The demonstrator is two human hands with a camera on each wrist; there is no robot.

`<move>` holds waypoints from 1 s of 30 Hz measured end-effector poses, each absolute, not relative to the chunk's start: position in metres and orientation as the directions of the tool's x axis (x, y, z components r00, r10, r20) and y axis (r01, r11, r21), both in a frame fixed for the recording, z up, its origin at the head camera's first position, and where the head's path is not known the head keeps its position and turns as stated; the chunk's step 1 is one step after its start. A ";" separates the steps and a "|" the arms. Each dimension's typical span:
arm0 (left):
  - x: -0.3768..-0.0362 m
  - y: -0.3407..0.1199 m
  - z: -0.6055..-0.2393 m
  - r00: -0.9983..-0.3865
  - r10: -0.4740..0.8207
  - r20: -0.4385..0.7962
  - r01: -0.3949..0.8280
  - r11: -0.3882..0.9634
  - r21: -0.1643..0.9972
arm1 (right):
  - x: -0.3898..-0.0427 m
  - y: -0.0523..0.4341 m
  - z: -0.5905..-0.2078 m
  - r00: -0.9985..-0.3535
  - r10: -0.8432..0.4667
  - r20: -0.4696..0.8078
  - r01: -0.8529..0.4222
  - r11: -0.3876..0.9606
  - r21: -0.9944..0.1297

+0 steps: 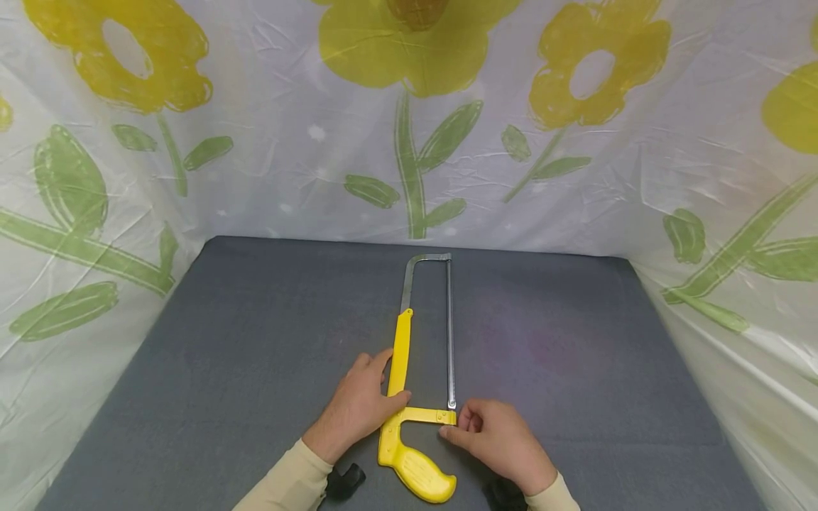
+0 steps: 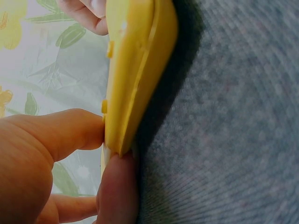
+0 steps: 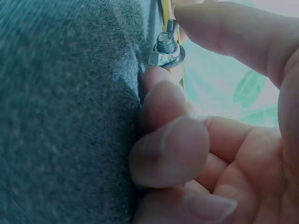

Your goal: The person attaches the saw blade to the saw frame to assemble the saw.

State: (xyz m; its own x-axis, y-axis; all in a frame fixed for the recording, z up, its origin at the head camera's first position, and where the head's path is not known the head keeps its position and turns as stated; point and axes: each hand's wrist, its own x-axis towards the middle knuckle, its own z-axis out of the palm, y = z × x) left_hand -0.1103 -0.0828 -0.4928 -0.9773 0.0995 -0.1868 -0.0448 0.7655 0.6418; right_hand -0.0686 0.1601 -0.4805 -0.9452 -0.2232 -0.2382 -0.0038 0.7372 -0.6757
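Lying flat near the bench's [image 1: 255,319] front edge, the hacksaw [image 1: 409,383] looks light and rigid. Your left hand [image 1: 358,408] pinches its yellow frame; your right hand [image 1: 498,436] pinches the wing nut [image 3: 166,51]. Avoid the thin blade [image 1: 450,333].

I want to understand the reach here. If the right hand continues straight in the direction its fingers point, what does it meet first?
The right hand points leftward at the hacksaw. Its fingertips are already at the wing nut at the blade's near end, so that nut comes first, probably at once.
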 end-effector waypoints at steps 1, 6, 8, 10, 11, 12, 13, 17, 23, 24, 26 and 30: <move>-0.110 -0.083 -0.493 -0.977 0.100 -0.188 -0.045 0.765 0.643 | -0.069 0.160 -0.481 -0.945 -0.219 -0.244 0.003 0.739 -0.674; -0.110 -0.083 -0.493 -0.978 0.103 -0.183 -0.039 0.766 0.641 | -0.069 0.161 -0.482 -0.941 -0.212 -0.264 0.021 0.742 -0.670; -0.110 -0.083 -0.493 -0.978 0.105 -0.178 -0.034 0.768 0.640 | -0.069 0.162 -0.482 -0.941 -0.213 -0.264 0.020 0.742 -0.670; -0.110 -0.083 -0.494 -0.979 0.106 -0.174 -0.031 0.768 0.640 | -0.069 0.162 -0.482 -0.941 -0.215 -0.262 0.018 0.741 -0.671; -0.110 -0.083 -0.494 -0.979 0.106 -0.172 -0.030 0.767 0.641 | -0.069 0.162 -0.482 -0.941 -0.215 -0.261 0.017 0.741 -0.671; -0.110 -0.083 -0.494 -0.979 0.107 -0.171 -0.028 0.765 0.643 | -0.069 0.162 -0.482 -0.941 -0.217 -0.261 0.016 0.740 -0.672; -0.110 -0.083 -0.494 -0.980 0.107 -0.170 -0.029 0.764 0.645 | -0.069 0.162 -0.482 -0.940 -0.219 -0.262 0.015 0.739 -0.674; -0.110 -0.083 -0.495 -0.980 0.109 -0.167 -0.026 0.761 0.649 | -0.070 0.162 -0.481 -0.936 -0.222 -0.274 0.026 0.733 -0.680; -0.111 -0.084 -0.494 -0.980 0.110 -0.164 -0.023 0.761 0.648 | -0.072 0.162 -0.481 -0.933 -0.221 -0.283 0.028 0.742 -0.670; -0.111 -0.084 -0.494 -0.981 0.110 -0.163 -0.023 0.761 0.649 | -0.072 0.162 -0.482 -0.934 -0.220 -0.282 0.026 0.744 -0.668; -0.111 -0.084 -0.494 -0.980 0.109 -0.164 -0.024 0.760 0.649 | -0.072 0.161 -0.483 -0.937 -0.218 -0.275 0.022 0.746 -0.666; -0.111 -0.083 -0.493 -0.980 0.107 -0.170 -0.028 0.763 0.646 | -0.071 0.161 -0.483 -0.942 -0.212 -0.262 0.018 0.745 -0.667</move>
